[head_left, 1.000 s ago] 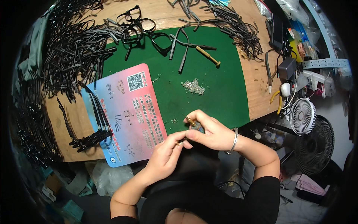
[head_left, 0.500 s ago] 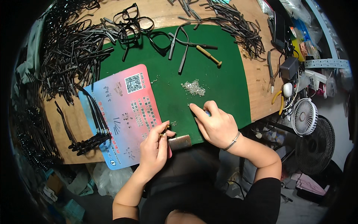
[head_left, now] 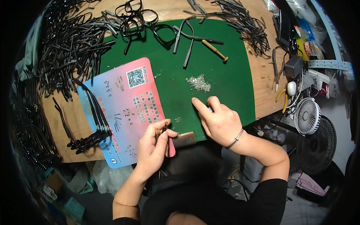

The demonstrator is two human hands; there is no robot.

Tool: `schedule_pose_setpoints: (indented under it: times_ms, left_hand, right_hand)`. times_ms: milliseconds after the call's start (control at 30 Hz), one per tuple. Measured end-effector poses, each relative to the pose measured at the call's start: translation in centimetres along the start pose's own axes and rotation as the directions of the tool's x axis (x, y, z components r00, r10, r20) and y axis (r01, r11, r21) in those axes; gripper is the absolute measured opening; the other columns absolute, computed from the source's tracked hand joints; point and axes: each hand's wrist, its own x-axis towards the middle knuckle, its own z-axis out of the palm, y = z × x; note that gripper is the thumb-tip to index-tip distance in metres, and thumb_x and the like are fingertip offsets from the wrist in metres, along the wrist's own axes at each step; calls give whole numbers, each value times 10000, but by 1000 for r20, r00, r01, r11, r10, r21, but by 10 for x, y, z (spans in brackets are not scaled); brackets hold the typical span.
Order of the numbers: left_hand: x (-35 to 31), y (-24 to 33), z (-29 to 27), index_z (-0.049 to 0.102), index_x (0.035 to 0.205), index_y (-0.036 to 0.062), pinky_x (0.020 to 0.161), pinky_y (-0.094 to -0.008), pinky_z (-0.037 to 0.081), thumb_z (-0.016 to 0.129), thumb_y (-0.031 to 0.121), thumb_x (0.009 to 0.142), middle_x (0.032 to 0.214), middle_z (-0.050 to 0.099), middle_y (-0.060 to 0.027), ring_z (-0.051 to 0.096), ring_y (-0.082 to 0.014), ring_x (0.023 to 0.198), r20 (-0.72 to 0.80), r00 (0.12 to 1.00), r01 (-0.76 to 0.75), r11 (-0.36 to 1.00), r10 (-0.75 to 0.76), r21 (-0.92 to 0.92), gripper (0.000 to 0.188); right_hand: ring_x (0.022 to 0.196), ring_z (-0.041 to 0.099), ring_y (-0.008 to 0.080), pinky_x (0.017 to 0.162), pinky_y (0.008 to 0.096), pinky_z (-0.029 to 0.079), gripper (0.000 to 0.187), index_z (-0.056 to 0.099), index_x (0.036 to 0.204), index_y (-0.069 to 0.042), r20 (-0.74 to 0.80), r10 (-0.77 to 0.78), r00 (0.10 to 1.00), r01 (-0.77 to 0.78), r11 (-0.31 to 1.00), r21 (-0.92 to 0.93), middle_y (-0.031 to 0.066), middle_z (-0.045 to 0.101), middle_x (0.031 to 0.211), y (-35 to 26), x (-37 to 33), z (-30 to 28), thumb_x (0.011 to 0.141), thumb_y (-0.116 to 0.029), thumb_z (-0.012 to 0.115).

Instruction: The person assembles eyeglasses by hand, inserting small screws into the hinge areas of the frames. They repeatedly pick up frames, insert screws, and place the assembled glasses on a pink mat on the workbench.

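Observation:
My left hand [head_left: 152,146] is closed at the mat's near edge, pinching a small dark piece between thumb and fingers; its kind cannot be made out. Thin dark rods show below that hand. On the green mat [head_left: 232,75] my right hand [head_left: 222,122] rests with its index finger stretched down to the surface. Its other fingers curl round something bluish, mostly hidden. Just beyond that fingertip lies a pile of tiny silvery parts [head_left: 199,83]. A pink and blue printed sheet [head_left: 150,80] bears small groups of metal bits, left of my hands.
Black glasses frames [head_left: 131,28] and loose temples [head_left: 80,45] crowd the far left. More temples [head_left: 251,28] lie far right. A brass-coloured tool [head_left: 214,51] sits on the mat. Pliers [head_left: 281,98] and a small white fan [head_left: 307,115] stand at right.
The whole view has shifted slightly. A tiny bit seen at my right fingertip no longer shows. In my left hand the dark piece has turned, and thin rods now show below it.

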Motion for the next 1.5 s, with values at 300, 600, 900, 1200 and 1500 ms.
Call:
schedule_pose_setpoints:
  times_ms: [300, 600, 900, 1200, 1500]
  left_hand:
    - [0, -3, -3, 466, 1177, -34, 519, -178, 422, 420, 15, 933, 928, 630, -74, 493, -37, 565, -46, 998, 40, 999, -40, -5, 253]
    - [-2, -12, 15, 511, 1131, -26, 554, -265, 462, 473, -15, 887, 726, 604, -84, 569, -121, 585, -170, 937, -199, 866, 306, 459, 247]
    - [2, -26, 17, 537, 1128, -24, 662, -327, 523, 499, -49, 842, 915, 644, -185, 665, -276, 759, -149, 851, -308, 709, 503, 634, 289]
    - [3, -19, 15, 543, 1113, -39, 660, -331, 527, 505, -64, 822, 848, 644, -193, 668, -267, 746, -129, 871, -308, 731, 474, 609, 295]
    - [3, -16, 16, 542, 1115, -29, 659, -332, 524, 501, -49, 832, 840, 646, -192, 669, -271, 742, -120, 904, -263, 754, 411, 602, 287]
  right_hand:
    - [652, 594, 330, 607, 403, 533, 324, 488, 1182, -134, 301, -112, 947, -88, 810, 580, 146, 487, 902, -22, 0, -21, 860, -138, 524]
    - [659, 568, 300, 568, 383, 511, 322, 489, 1174, -124, 348, -158, 924, -76, 816, 573, 125, 475, 890, -39, 6, -14, 854, -106, 515]
    - [620, 590, 330, 548, 392, 524, 260, 492, 1110, -50, 339, -176, 924, -28, 854, 520, 190, 503, 888, -39, 9, -19, 867, -142, 509]
    - [510, 476, 55, 436, 209, 418, 338, 449, 1249, -35, 805, -255, 536, -753, 287, 592, -7, 490, 719, -23, 40, -24, 945, -178, 410]
    - [739, 593, 249, 680, 345, 501, 296, 482, 1177, -30, 477, -264, 838, -270, 558, 784, 135, 567, 846, -21, 24, 5, 925, -185, 458]
